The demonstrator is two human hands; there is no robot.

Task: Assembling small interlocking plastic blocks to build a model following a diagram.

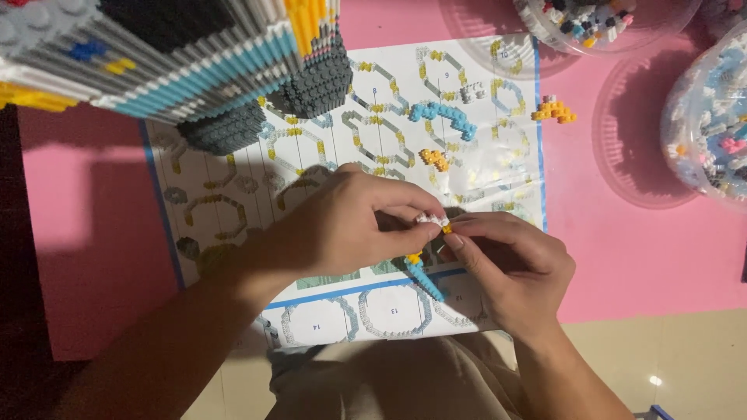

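Between my two hands, over the near half of the instruction sheet (pixel 233 179), sits the small brick piece (pixel 430 221): a white cluster with a yellow bit at its right edge. My left hand (pixel 342 225) pinches it from the left, thumb and forefinger closed on the white part. My right hand (pixel 513 268) meets it from the right, thumb and forefinger tips pressed together against the same piece. Both sets of fingers are clamped on it; no gap shows between the tips and the bricks.

Directly below the pinch, a light blue curved strip (pixel 424 276) with a yellow end hangs toward me; it appears joined to the held piece, though my fingers hide the joint.

Left hand pose: knuckles up, wrist bent inward, forearm running in from the near left. Right hand pose: back of the hand turned up and right, remaining fingers curled under, forearm coming from the near right.

Farther off on the sheet lie a blue arc of bricks (pixel 443 117) and a small orange cluster (pixel 434 159). Another orange cluster (pixel 554 111) lies on the pink mat (pixel 638 249) to the far right, near clear tubs of loose bricks (pixel 708 117). A large brick model (pixel 156 54) stands at the far left.
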